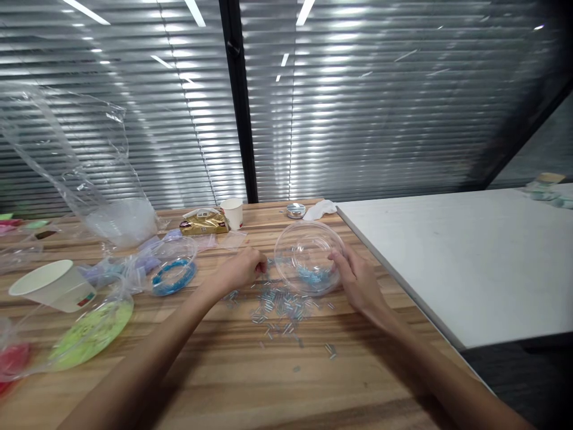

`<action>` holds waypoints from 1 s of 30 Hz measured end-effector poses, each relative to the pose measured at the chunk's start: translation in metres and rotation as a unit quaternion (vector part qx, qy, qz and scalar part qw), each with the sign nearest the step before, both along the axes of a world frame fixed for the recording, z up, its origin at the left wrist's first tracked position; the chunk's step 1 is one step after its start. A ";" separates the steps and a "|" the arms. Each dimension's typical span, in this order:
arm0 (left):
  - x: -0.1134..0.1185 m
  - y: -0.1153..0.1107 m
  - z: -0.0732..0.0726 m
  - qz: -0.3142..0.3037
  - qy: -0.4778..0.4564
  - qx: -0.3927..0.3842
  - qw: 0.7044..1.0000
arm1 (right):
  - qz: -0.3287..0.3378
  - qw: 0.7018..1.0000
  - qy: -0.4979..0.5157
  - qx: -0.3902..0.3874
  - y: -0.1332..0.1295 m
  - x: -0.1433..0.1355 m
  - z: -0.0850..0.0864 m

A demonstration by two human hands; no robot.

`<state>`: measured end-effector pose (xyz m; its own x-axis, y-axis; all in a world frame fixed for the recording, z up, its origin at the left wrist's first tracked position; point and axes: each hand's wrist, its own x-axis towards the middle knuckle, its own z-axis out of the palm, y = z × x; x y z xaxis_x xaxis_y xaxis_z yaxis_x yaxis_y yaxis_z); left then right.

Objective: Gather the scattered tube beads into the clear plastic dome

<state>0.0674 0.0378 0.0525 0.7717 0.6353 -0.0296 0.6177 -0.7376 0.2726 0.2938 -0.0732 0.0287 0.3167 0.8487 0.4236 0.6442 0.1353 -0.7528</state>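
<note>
My right hand (358, 278) grips the right rim of a clear plastic bowl (286, 242), which is tilted so its opening faces me. Small blue tube beads (313, 276) lie inside at its lower side. Just in front of the bowl, a loose pile of bluish tube beads (282, 303) is scattered over the wooden table (250, 376). At the pile's left edge is my left hand (245, 267), its fingers curled and pressed together near the tabletop. Whatever those fingertips may hold is hidden.
Left stand a clear container with a blue ring of beads (174, 276), a yellow-green dish (94, 331), a tipped paper cup (54, 286) and a large plastic bag (125, 218). Behind are a gold packet (204, 221), a white cup (233, 213), a round tin (296, 210) and a tissue (320, 209).
</note>
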 end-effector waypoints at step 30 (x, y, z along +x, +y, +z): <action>0.015 -0.017 0.024 -0.021 -0.296 0.195 0.935 | 0.020 1.000 0.001 -0.008 0.001 -0.001 -0.002</action>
